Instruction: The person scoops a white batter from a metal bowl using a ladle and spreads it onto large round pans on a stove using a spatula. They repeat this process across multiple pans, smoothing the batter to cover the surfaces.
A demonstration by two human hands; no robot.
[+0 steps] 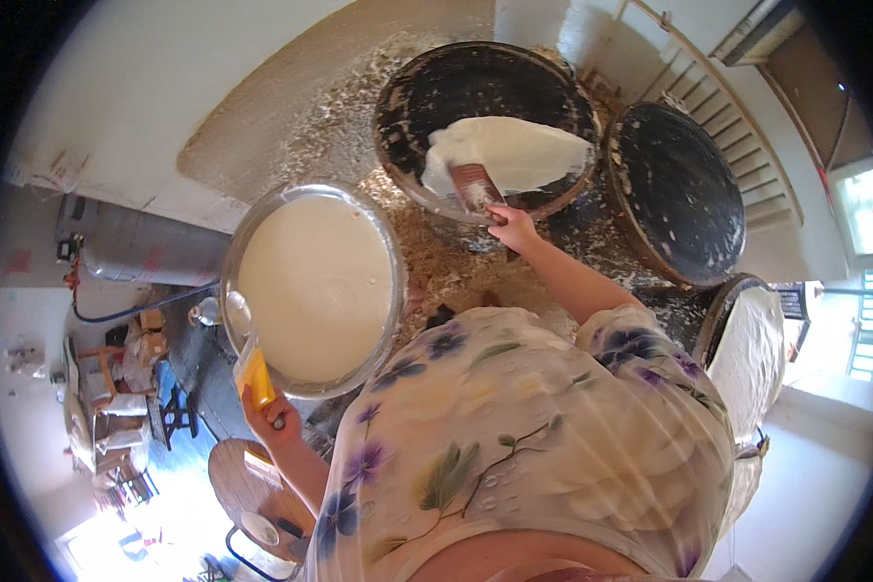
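Note:
My right hand (513,227) grips a wide, flat reddish-brown spreader (474,183). Its far end lies in the pale batter (513,153) on a large round black griddle (473,80). The batter covers part of the near half, with a thinner smear at its edges. On the other side, my left hand (273,420) is closed around a metal ladle (238,313) and a flat yellow piece (256,378); whether the two are joined, I cannot tell. The ladle's bowl is over the near-left rim of a wide metal basin (400,291) full of creamy batter (320,284).
A second black griddle (676,193) stands to the right. Beyond it, a pale sheet (746,356) covers another round surface. A gas cylinder (153,240) with a hose lies left of the basin. Behind my left arm is a round wooden table (240,484). A railing (742,138) runs along the far right.

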